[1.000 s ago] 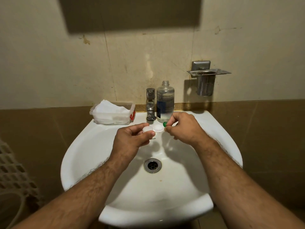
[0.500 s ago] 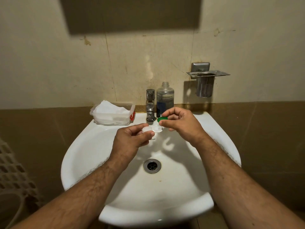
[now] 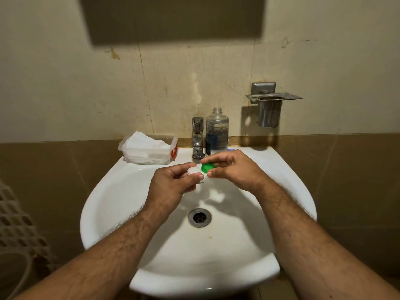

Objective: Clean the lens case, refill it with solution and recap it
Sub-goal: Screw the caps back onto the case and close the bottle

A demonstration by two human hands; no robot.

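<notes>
Pinching green cap [image 3: 207,167], right hand [image 3: 232,169]; left hand [image 3: 173,182] grips lens case [image 3: 193,171].

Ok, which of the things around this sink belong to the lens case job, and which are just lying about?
Job:
- lens case, held by left hand
- green cap, pinched by right hand
- solution bottle, uncapped
- sink

Lying about:
- tissue box
- tap, not running
- metal cup holder

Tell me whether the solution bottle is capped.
Uncapped: the solution bottle stands upright behind the sink, its bare threaded neck open.
</notes>
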